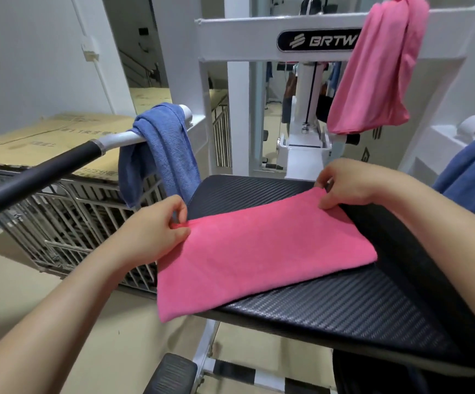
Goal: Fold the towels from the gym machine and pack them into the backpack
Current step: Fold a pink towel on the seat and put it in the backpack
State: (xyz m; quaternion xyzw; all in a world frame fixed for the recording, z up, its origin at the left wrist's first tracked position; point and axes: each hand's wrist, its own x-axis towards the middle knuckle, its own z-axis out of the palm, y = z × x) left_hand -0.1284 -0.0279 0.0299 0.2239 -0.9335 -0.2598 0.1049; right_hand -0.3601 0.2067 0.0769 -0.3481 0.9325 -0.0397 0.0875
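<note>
Pink towel (261, 251), soft rectangle on ribbed black seat (344, 305); our left hand (156, 226) and right hand (344, 183) pinch its far corners.

The pink towel (259, 251) lies flat across the black seat pad (358, 308), near corner hanging off its left edge; left hand (156, 226) pinches the far left corner, right hand (350, 183) the far right.
</note>
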